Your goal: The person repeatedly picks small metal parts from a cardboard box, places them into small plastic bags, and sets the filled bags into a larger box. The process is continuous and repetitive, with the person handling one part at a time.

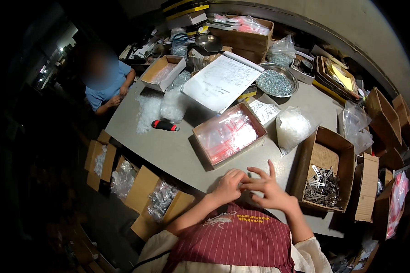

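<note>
Over the near edge of the table, my two hands meet just in front of my striped apron. My left hand [230,185] is closed, its fingertips pressed together around something too small to make out. My right hand [268,189] touches it from the side. Its nearer fingers bend in toward my left fingertips, while the others stick up, spread apart. What the right fingertips pinch is hidden. Just beyond my hands sits a shallow box [208,160] holding flat clear plastic bags with red edges [230,136].
Right of my hands stands a cardboard carton [346,145] with metal clip-like parts [322,186]. A bag of white pieces [295,127], a pan of small screws [277,83], a paper pad [223,82] and a red-black handle [165,125] lie beyond. A person [105,84] sits far left.
</note>
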Demonstrator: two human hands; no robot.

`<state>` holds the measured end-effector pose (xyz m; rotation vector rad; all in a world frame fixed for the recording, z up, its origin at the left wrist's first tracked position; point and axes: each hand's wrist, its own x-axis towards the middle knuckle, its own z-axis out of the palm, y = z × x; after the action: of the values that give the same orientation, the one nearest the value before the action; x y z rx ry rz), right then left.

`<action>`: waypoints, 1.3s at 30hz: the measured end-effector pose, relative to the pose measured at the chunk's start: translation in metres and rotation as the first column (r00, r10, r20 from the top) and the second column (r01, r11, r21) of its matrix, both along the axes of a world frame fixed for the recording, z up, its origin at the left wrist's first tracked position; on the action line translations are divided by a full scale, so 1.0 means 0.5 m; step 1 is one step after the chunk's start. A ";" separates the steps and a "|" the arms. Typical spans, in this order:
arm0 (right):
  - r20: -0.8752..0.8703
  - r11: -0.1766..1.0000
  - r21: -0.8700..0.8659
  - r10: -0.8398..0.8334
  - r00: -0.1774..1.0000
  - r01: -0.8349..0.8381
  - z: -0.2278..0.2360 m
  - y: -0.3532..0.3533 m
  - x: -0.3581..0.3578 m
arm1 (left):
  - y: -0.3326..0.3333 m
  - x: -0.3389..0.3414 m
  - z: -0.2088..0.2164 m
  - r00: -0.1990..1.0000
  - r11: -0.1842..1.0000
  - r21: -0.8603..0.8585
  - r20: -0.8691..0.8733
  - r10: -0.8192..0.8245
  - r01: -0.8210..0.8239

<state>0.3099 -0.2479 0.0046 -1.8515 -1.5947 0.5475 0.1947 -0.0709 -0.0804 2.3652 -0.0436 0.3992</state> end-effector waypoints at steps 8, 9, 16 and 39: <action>-0.017 0.748 0.353 -0.596 0.803 0.562 0.067 -0.020 0.352 | -0.004 0.020 -0.064 0.972 0.949 -0.211 -0.069 0.223 -0.233; 0.001 0.711 0.338 -0.655 0.756 0.616 0.062 -0.018 0.404 | -0.003 0.015 -0.071 0.967 0.949 -0.200 -0.122 0.223 -0.244; 0.281 0.705 -0.269 -0.594 0.753 0.656 -0.092 0.005 0.588 | -0.006 0.004 -0.134 0.985 0.945 -0.278 -0.063 0.163 -0.174; -0.571 0.792 -0.236 -0.582 0.580 0.563 -0.146 -0.025 0.593 | 0.008 0.015 -0.156 0.983 0.971 -0.231 0.157 0.092 -0.054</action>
<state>0.6063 -0.2602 -0.0682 -1.8015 -0.4916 0.7663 0.2022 -0.0671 -0.1582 2.1092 0.0114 0.6052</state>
